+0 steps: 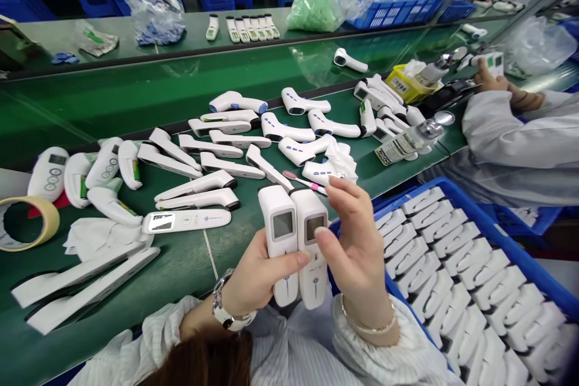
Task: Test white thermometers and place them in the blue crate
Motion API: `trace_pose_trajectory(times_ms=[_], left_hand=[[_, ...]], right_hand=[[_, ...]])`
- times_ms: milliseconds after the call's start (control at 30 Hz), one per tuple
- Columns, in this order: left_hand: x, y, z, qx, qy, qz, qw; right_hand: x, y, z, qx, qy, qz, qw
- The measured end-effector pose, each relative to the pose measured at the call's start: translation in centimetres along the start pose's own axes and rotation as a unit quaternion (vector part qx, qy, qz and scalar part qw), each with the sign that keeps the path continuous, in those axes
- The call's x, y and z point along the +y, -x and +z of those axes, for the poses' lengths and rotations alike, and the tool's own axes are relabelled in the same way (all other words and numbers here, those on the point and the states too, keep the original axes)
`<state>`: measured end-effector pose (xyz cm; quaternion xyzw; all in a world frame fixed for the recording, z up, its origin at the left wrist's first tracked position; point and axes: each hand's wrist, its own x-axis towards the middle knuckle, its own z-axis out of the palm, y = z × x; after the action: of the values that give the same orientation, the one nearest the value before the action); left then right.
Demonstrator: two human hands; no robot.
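Two white infrared thermometers stand side by side before me, screens facing up at me: the left thermometer (281, 224) and the right thermometer (314, 274). My left hand (260, 274) is closed around the pair, its thumb lying across their fronts below the screens. My right hand (355, 241) is open beside them, fingers raised and apart, with the thumb tip at the right thermometer's screen. Whether that thumb presses or only hovers, I cannot tell. On the green table just beyond lie a pink-and-white toothbrush (305, 183) and a crumpled white cloth (341, 160).
Many more thermometers (221, 163) lie across the table. A blue crate (434, 184) packed with thermometers stands at right. Tape (49, 223) lies at far left. A pump bottle (402, 143) and yellow basket (402, 87) stand near a co-worker's sleeve (506, 126). Behind runs a green conveyor (172, 81).
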<state>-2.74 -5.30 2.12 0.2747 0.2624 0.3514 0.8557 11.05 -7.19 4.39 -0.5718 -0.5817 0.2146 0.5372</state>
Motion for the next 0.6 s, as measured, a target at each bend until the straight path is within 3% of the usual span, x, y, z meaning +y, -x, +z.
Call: trace_pose_trajectory(times_ms=[100, 167, 233, 333, 467, 533, 600], left_hand=[[-0.1, 0.2, -0.3, 0.003, -0.054, 0.006, 0.999], [0.0, 0.3, -0.5, -0.007, -0.065, -0.003, 0.998], [0.2, 0.3, -0.7, -0.022, -0.057, -0.023, 0.998], [0.4, 0.3, -1.0, -0.032, -0.031, -0.046, 0.998], [0.7, 0.1, -1.3, -0.031, -0.017, -0.055, 0.998], [0.8, 0.0, -1.3, -0.028, -0.018, -0.061, 0.998], [1.0, -0.1, -1.3, -0.008, -0.022, -0.074, 0.997]], right_hand=[[-0.7, -0.8, 0.4, -0.039, -0.020, 0.009, 0.999], [0.0, -1.4, 0.2, -0.005, -0.023, 0.010, 1.000], [2.1, -2.5, -0.5, 0.062, 0.004, 0.006, 0.998], [7.4, -4.7, -2.1, 0.133, 0.116, 0.030, 0.984], [13.9, -7.2, -3.7, 0.086, 0.239, 0.131, 0.958], [15.0, -7.9, -4.3, 0.054, 0.243, 0.147, 0.957], [14.7, -8.2, -5.2, 0.064, 0.243, 0.133, 0.959]])
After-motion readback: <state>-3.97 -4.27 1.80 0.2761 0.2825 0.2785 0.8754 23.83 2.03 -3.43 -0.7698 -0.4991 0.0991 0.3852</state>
